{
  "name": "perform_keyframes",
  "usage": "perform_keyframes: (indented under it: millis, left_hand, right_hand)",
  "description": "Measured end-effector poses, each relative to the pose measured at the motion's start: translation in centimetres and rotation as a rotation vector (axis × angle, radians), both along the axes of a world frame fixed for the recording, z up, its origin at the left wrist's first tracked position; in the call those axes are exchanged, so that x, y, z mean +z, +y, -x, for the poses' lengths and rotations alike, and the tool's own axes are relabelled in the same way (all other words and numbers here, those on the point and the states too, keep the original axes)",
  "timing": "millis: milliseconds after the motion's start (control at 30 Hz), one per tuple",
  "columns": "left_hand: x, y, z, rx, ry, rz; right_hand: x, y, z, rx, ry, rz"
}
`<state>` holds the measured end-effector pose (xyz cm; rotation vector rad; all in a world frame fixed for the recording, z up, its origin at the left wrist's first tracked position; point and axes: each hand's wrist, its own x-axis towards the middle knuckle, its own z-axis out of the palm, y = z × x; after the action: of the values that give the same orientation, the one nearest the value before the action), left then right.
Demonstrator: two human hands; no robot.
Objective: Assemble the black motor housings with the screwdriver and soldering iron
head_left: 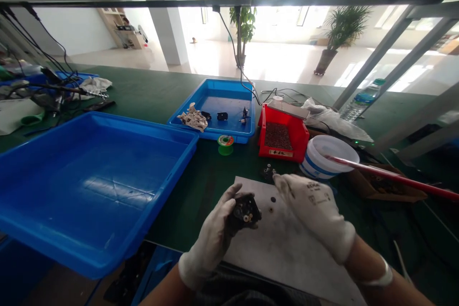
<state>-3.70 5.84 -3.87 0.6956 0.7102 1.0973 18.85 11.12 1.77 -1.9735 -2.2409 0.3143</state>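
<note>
My left hand, in a white work glove, is closed around a small black plastic housing above the sheet. Its open side faces up, showing small light-coloured round parts inside. My right hand, gloved too, reaches to the top of the sheet with its fingertips pinched together. Whatever they grip is too small or hidden to make out. Just beyond those fingers lies a cluster of small dark and metal parts. Between my hands, a black disc and a small brownish ring rest on the white sheet.
A large blue tray fills the left side. Behind it, a smaller blue tray holds black parts and crumpled paper. A green solder spool, a red bin of brown granules, and a white bucket with a red rod stand nearby.
</note>
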Motion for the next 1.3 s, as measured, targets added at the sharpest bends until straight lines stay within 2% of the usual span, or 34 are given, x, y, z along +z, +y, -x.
perform_keyframes:
  millis: [67,100,167,267,367,467,533,767,1067,1200,1300]
  left_hand:
    - [-0.4,-0.3,-0.4,0.038,0.052,-0.046]
    - [-0.6,-0.5,-0.7,0.042,0.067,-0.060]
    - [-0.6,-1.0,-1.4,0.026,0.091,-0.070]
    - [0.3,-1.6,-2.2,0.009,0.175,-0.079]
    - [1.9,-1.6,-2.4,0.010,0.321,-0.064]
    - [3.0,-1.5,-2.4,-0.023,0.353,0.008]
    - [3.2,-1.6,-2.5,-0.021,0.325,0.044]
    - [2.6,-2.1,-3.2,0.013,0.338,0.012]
    - [1.9,-2.5,-3.6,-0.019,0.417,0.001]
    - [2.7,-2.9,-3.5,-0.067,0.398,-0.030]
    - [3.6,-3.0,-3.2,-0.097,0.384,-0.054]
  right_hand:
    - [-1.4,-3.2,0.4,0.128,0.207,-0.022]
    - [-2.3,-4.4,0.8,0.187,0.536,-0.092]
    - [-3.9,-6.2,1.7,0.183,0.689,-0.126]
    - [-5.2,-7.1,2.5,0.009,0.910,-0.108]
    - [-5.2,-7.4,2.4,-0.164,1.134,-0.087]
    - [-5.1,-7.9,2.0,-0.172,1.148,-0.096]
    - [-5.2,-8.3,1.8,-0.158,1.131,-0.105]
    - [-5.6,-9.0,1.3,-0.104,1.068,-0.082]
    - [-5.6,-9.1,0.9,-0.118,1.038,-0.103]
    - [-5.8,-9.2,1.1,-0.161,1.075,-0.145]
    - [-6.3,-9.2,1.1,-0.179,1.104,-0.111]
